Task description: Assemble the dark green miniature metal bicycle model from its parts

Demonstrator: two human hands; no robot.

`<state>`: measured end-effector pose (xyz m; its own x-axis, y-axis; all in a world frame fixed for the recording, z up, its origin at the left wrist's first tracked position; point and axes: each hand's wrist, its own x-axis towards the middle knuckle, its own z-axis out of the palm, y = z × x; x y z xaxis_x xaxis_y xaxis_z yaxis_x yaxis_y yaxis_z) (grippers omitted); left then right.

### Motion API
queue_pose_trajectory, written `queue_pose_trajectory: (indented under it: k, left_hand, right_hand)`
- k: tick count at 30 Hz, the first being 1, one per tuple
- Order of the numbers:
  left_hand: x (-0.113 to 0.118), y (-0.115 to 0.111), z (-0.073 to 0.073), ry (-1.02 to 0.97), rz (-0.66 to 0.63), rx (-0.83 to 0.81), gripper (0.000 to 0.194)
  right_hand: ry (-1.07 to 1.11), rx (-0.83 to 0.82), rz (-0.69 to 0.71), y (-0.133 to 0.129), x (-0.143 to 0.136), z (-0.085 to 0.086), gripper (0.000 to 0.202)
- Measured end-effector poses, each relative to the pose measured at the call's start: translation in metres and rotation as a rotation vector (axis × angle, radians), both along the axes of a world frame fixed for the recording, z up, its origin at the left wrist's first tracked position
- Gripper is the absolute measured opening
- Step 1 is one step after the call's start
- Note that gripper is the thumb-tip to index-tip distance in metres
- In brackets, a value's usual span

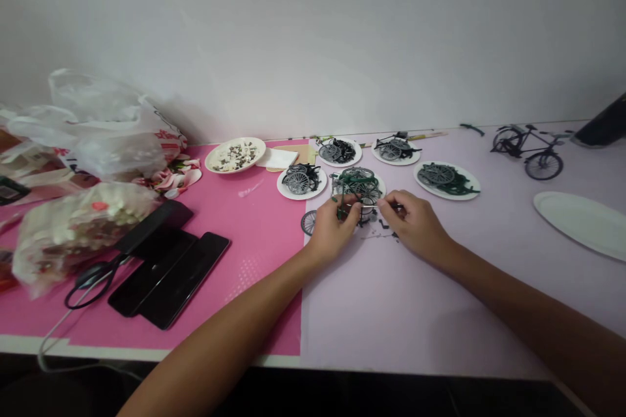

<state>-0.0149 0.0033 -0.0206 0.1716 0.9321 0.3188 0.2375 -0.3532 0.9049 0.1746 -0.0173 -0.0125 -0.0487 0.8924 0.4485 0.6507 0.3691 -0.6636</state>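
Note:
My left hand (332, 225) is closed around a dark green toy bicycle frame (341, 207). A spoked wheel (308, 223) shows just left of that hand; whether it joins the frame I cannot tell. My right hand (411, 218) pinches a thin pale rod (372, 206) that reaches across to the left fingertips. Its exact kind is too small to make out. Under and between the hands, small dark parts (384, 224) lie on the tabletop. Directly behind them stands a plate of wheels and green parts (382, 187).
More plates hold bicycle parts, among them a right-hand plate (472, 196). An assembled toy bicycle (531, 150) stands at right, near a bare white plate (581, 221) and a dark cylinder (601, 122). Leftward are phones (183, 283), plastic bags (107, 130) and a bowl of small pieces (215, 166).

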Motion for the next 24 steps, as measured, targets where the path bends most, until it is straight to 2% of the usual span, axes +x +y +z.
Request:
queue_pose_trajectory:
  k: [17,24]
  left_hand:
    - [-0.0010,-0.0008,-0.0005,0.009,0.001,0.001,0.020]
    - [-0.0006,-0.0007,0.0006,0.021,0.011,0.001,0.022]
  right_hand:
    - [-0.021,0.084,-0.014,0.0007,-0.0002,-0.0011,0.028]
    - [-0.079,0.201,0.029,-0.0004,-0.0005,-0.0005,0.019]
